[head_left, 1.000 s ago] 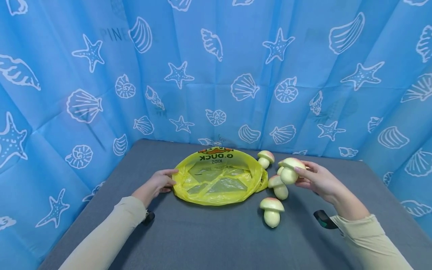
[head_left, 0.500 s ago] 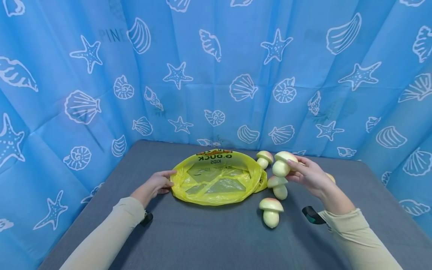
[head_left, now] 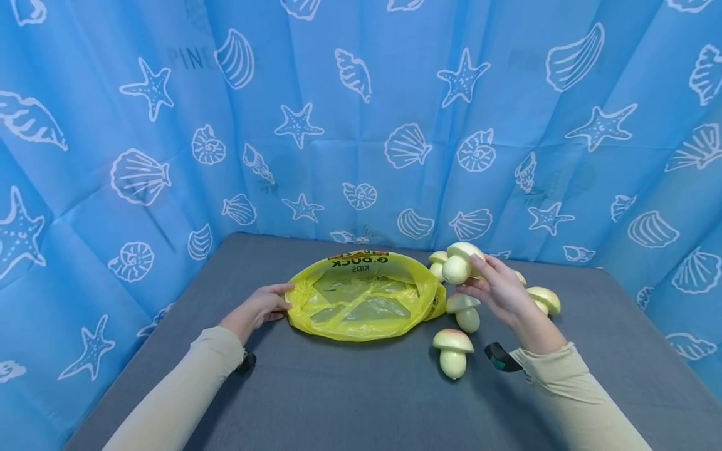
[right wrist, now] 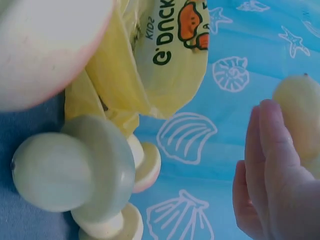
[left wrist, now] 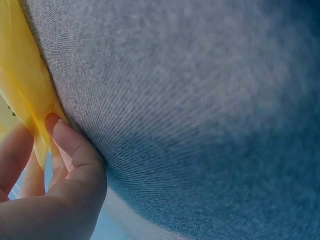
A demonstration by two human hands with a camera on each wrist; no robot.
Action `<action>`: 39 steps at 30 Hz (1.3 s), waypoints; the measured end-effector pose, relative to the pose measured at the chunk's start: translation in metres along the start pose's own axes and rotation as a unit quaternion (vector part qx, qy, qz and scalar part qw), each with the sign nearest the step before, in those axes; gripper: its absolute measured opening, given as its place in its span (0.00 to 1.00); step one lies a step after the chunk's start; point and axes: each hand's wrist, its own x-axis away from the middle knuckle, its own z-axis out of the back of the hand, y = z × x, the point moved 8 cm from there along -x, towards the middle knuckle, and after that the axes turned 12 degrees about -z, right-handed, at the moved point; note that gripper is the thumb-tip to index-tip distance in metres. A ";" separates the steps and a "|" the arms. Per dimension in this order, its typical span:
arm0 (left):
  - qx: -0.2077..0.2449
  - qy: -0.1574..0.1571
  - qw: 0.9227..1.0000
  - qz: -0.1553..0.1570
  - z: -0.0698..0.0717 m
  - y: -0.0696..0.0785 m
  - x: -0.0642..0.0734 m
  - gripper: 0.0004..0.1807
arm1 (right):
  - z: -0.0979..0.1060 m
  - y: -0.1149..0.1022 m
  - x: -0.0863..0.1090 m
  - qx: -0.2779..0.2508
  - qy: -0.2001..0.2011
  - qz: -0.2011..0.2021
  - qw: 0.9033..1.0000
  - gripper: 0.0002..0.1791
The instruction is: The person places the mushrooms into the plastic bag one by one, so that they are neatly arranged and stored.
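A yellow plastic bag with duck print lies on the table with its wide mouth spread toward me. At its left edge, my left hand pinches the rim; the left wrist view shows the thumb and fingers on the yellow film. My right hand grips a pale toy mushroom by its cap, raised just beyond the bag's right end. Below it on the table is another mushroom, with one more mushroom nearer me. In the right wrist view the held mushroom shows behind my fingers.
Behind the held one, a mushroom stands beside the bag. A mushroom lies right of my right wrist, and part of another shows behind that hand. The grey table ends at a blue shell-print curtain.
My right hand has carried the mushroom left and slightly up, toward the bag's right end, uncovering mushrooms on the right. My left hand and the bag have stayed in place.
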 end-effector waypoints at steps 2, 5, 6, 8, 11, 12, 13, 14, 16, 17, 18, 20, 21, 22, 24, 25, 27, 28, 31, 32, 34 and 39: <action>0.001 0.001 1.000 0.000 -0.001 0.000 0.000 0.32 | -0.003 -0.001 0.000 -0.008 -0.006 0.006 1.000 0.42; 0.001 0.002 1.000 0.000 -0.001 0.000 0.000 0.32 | -0.007 -0.001 -0.001 -0.011 -0.019 0.012 1.000 0.30; 0.002 0.003 1.000 0.000 -0.001 0.000 0.001 0.32 | -0.009 0.000 -0.001 -0.014 -0.025 0.013 1.000 0.25; 0.002 0.006 1.000 0.002 -0.001 0.000 0.000 0.32 | -0.012 0.000 -0.001 -0.027 -0.040 0.012 0.999 0.18; 0.002 0.009 1.000 0.005 -0.002 -0.002 0.000 0.33 | -0.016 0.001 -0.001 -0.049 -0.051 0.014 0.997 0.13; 0.003 0.011 1.000 0.006 -0.002 -0.003 0.000 0.33 | -0.018 0.002 -0.001 -0.055 -0.052 0.014 0.997 0.13; 0.002 0.012 1.000 0.007 -0.002 -0.003 -0.001 0.33 | -0.019 0.002 -0.001 -0.059 -0.049 0.012 0.997 0.12; 0.002 0.013 1.000 0.007 -0.002 -0.003 -0.001 0.33 | -0.020 0.002 -0.002 -0.058 -0.044 0.011 0.997 0.12; 0.002 0.015 1.000 0.005 -0.002 -0.004 -0.001 0.32 | -0.022 0.002 -0.002 -0.049 -0.031 0.006 0.998 0.19; 0.001 0.016 1.000 0.005 -0.002 -0.004 -0.001 0.32 | -0.024 0.002 -0.002 -0.038 -0.027 0.002 0.999 0.25; 0.001 0.018 1.000 0.005 -0.002 -0.004 0.000 0.32 | -0.025 0.002 -0.003 -0.029 -0.025 -0.002 0.999 0.30; 0.000 0.019 1.000 0.003 -0.002 -0.004 0.000 0.32 | -0.028 0.002 -0.004 -0.013 -0.020 -0.011 1.000 0.38; 0.001 0.021 1.000 0.004 -0.002 -0.004 0.000 0.32 | -0.030 0.002 -0.005 -0.006 -0.021 -0.015 1.000 0.40; 0.001 0.022 1.000 0.004 -0.002 -0.004 0.000 0.32 | -0.032 0.002 -0.005 -0.002 -0.021 -0.020 1.000 0.40; 0.001 0.022 1.000 0.003 -0.002 -0.003 0.001 0.32 | -0.034 0.001 -0.007 0.000 -0.022 -0.027 0.999 0.40; 0.001 0.022 1.000 0.003 -0.002 -0.003 0.001 0.32 | -0.036 0.001 -0.007 -0.002 -0.021 -0.032 0.999 0.41; 0.002 0.022 1.000 0.003 -0.002 -0.003 0.000 0.32 | -0.039 0.001 -0.009 -0.004 -0.020 -0.041 0.999 0.42; 0.002 0.021 1.000 0.002 -0.003 -0.003 0.000 0.32 | -0.040 0.001 -0.009 -0.006 -0.019 -0.048 0.999 0.43; 0.006 0.022 1.000 0.002 -0.003 -0.003 0.001 0.32 | -0.046 0.003 -0.011 -0.010 -0.018 -0.069 0.997 0.44; 0.007 0.023 1.000 0.002 -0.003 -0.003 0.001 0.32 | -0.049 0.004 -0.012 -0.009 -0.021 -0.075 0.997 0.43; 0.010 0.024 1.000 0.003 -0.003 -0.003 0.001 0.32 | -0.054 0.005 -0.014 -0.006 -0.030 -0.080 0.996 0.41; 0.013 0.023 1.000 0.002 -0.003 -0.002 0.002 0.32 | -0.067 0.008 -0.020 0.004 -0.041 -0.075 0.996 0.35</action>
